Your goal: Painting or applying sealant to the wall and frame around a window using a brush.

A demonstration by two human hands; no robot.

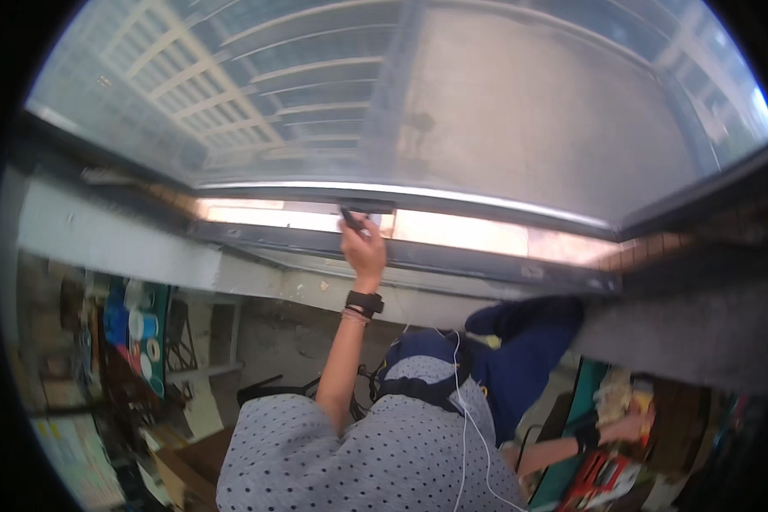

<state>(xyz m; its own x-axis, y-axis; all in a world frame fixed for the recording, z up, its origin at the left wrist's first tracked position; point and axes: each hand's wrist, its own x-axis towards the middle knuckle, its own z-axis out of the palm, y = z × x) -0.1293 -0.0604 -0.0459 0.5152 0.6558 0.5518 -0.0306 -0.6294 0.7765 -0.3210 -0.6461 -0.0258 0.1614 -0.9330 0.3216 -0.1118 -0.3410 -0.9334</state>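
My left hand (363, 243) reaches up to the lower frame of a large sliding window (452, 102) and grips a small dark handle (350, 218) on it. A black watch sits on that wrist. My right hand (627, 425), with a black wristband, rests low on the right on a pile of things on a green table (572, 418), next to a red box (602, 478). Whether its fingers hold anything is too small to tell. My grey dotted shirt (358, 452) and blue trousers (520, 358) fill the lower middle.
A dark metal window rail (486, 256) runs across below the glass. On the left stands a shelf with blue and white rolls (141, 328). A cardboard box (192, 465) lies at lower left. A white cable (465, 410) hangs down my front.
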